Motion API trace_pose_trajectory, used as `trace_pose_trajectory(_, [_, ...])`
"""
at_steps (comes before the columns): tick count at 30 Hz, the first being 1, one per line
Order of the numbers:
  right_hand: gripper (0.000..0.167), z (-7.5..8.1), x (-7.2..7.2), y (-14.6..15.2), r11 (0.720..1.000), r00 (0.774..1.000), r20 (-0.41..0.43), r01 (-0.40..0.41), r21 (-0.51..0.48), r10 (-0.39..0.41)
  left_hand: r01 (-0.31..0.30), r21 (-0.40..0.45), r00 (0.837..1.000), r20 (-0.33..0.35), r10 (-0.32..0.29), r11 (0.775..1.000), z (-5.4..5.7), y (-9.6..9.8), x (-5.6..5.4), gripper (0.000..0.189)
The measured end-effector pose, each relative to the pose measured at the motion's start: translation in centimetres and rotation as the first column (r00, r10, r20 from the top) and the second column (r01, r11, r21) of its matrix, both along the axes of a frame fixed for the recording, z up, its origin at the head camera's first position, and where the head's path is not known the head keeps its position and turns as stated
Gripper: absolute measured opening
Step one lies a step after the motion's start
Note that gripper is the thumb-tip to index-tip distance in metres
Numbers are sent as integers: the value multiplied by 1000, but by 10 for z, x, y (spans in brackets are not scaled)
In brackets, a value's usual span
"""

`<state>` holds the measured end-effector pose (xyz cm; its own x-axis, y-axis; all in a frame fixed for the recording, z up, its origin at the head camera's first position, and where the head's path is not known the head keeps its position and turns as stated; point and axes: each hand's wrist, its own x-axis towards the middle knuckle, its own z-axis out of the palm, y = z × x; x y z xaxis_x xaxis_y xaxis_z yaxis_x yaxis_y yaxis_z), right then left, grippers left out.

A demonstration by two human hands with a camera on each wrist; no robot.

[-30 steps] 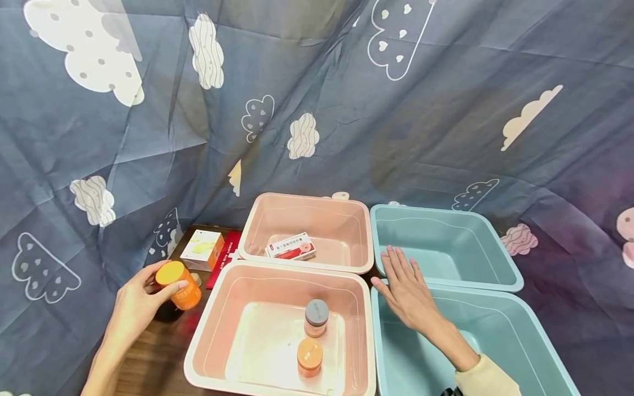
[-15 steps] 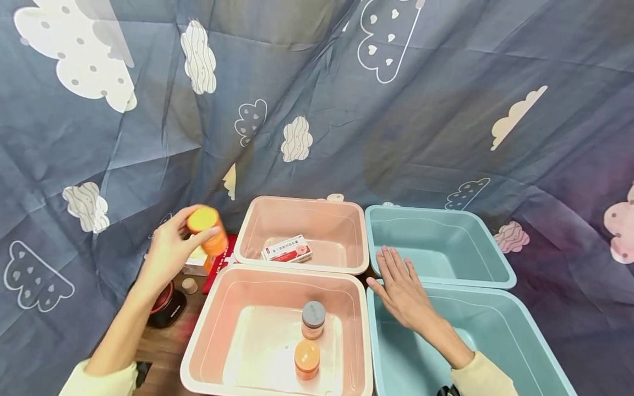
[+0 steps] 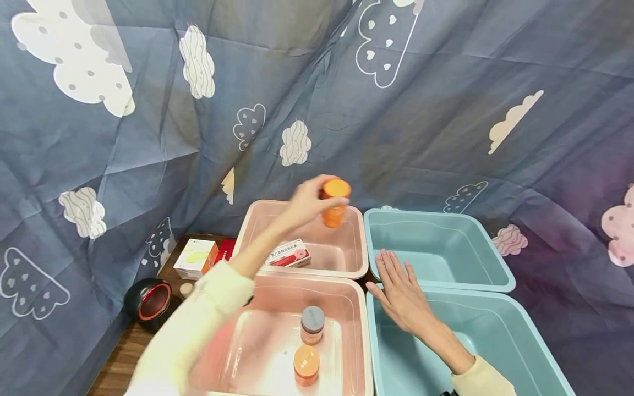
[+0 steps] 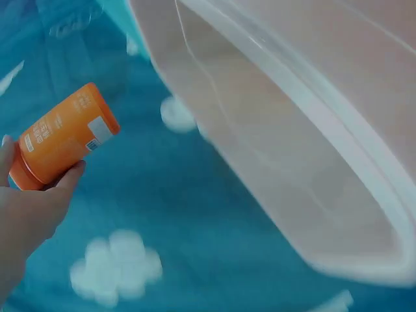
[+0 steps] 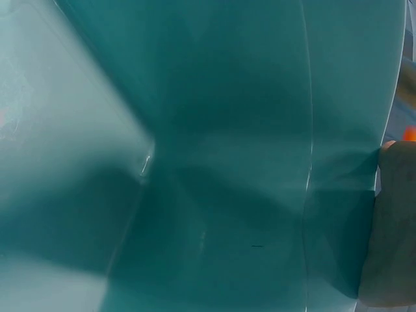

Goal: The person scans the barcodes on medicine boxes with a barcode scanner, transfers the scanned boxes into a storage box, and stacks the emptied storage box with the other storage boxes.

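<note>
My left hand (image 3: 308,202) pinches an orange bottle (image 3: 334,213) by its cap end, held upright over the back pink bin (image 3: 369,256). In the left wrist view, printing and a barcode show on the bottle (image 4: 65,133). A white and red medicine box (image 3: 289,254) lies inside that bin, partly behind my forearm. Fingers outstretched, my right hand (image 3: 403,294) rests on the rims where the two blue bins meet; only part of this hand (image 5: 396,224) appears at the edge of the right wrist view.
The front pink bin (image 3: 367,335) holds a grey-capped jar (image 3: 312,324) and an orange-capped jar (image 3: 306,366). Back (image 3: 495,258) and front blue bins (image 3: 537,335) stand right. On the wooden table at left are a white-orange box (image 3: 196,257), a red packet (image 3: 225,249) and a black round container (image 3: 151,303).
My left hand has carried the orange bottle from the table at left, up and rightward, to above the back pink bin. The right hand has stayed on the blue rims.
</note>
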<state>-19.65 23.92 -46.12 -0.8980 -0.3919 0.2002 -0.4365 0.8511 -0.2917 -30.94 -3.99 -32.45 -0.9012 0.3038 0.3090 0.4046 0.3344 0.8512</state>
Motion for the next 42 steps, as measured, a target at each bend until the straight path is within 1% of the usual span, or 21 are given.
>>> trace_pose_trajectory(5, [77,4,3,1,999,999,42,23,36,-25,144,-76,989,30,-142,987,-18,71,-20,58])
trace_pose_trajectory(8, [77,3,3,0,999,999,35,21,40,-22,183,-89,983,49,-179,979,-29,103,-26,57])
trace_pose_trajectory(11, [77,0,3,0,999,1000,8,14,32,-14,166,-112,984,82,-157,980,-38,126,-27,56])
trace_pose_trajectory(15, [77,1,2,-1,999,1000,16,15,36,-15,104,-174,989,122,-83,979,-51,147,-30,58])
trace_pose_trajectory(16, [76,3,3,-2,999,999,28,20,40,-21,88,-195,989,130,-64,977,-55,151,-33,60])
trace_pose_trajectory(17, [76,4,3,-2,999,999,35,21,45,-22,57,-229,993,112,-32,972,-72,160,-46,66])
trace_pose_trajectory(18, [75,4,2,-2,999,999,43,21,48,-23,43,-252,993,117,-13,967,-79,164,-51,70])
trace_pose_trajectory(20, [74,5,3,-3,998,998,55,23,55,-26,21,-312,993,120,17,950,-95,172,-63,77])
trace_pose_trajectory(21, [74,5,3,-3,998,998,60,24,54,-27,-1,-349,995,98,38,937,-108,177,-72,79])
trace_pose_trajectory(23, [74,6,3,-3,998,997,65,27,53,-30,-10,-418,995,83,49,908,-124,184,-83,78])
trace_pose_trajectory(24, [74,5,3,-3,998,997,68,26,48,-29,1,-450,994,95,46,893,-119,181,-77,73])
trace_pose_trajectory(26, [75,4,2,-2,999,997,66,22,39,-25,-22,-524,996,67,66,852,-132,188,-83,66])
trace_pose_trajectory(28, [76,3,2,-2,999,999,50,18,26,-19,-8,-573,995,78,64,819,-127,189,-76,61])
trace_pose_trajectory(31, [76,1,2,-3,1000,1000,24,11,5,-11,-31,-613,994,61,86,790,-124,194,-71,61])
trace_pose_trajectory(33, [76,1,3,-3,1000,1000,17,7,0,-7,-35,-604,994,62,91,796,-122,194,-68,68])
trace_pose_trajectory(37, [76,3,4,-4,1000,999,48,13,25,-14,-44,-576,992,71,104,816,-135,194,-83,77])
trace_pose_trajectory(38, [75,3,3,-4,999,998,52,16,36,-18,-19,-569,992,92,86,822,-132,189,-86,78])
trace_pose_trajectory(39, [75,4,2,-4,999,998,55,19,43,-21,-18,-564,994,82,78,825,-131,185,-89,76])
trace_pose_trajectory(40, [74,5,1,-4,998,998,59,26,50,-29,-3,-566,994,91,67,825,-124,179,-91,75])
trace_pose_trajectory(41, [74,6,0,-5,998,998,56,28,57,-31,-10,-556,997,55,49,831,-119,170,-92,73])
trace_pose_trajectory(42, [74,6,-1,-5,998,998,53,29,60,-32,7,-552,997,66,35,834,-105,160,-89,71])
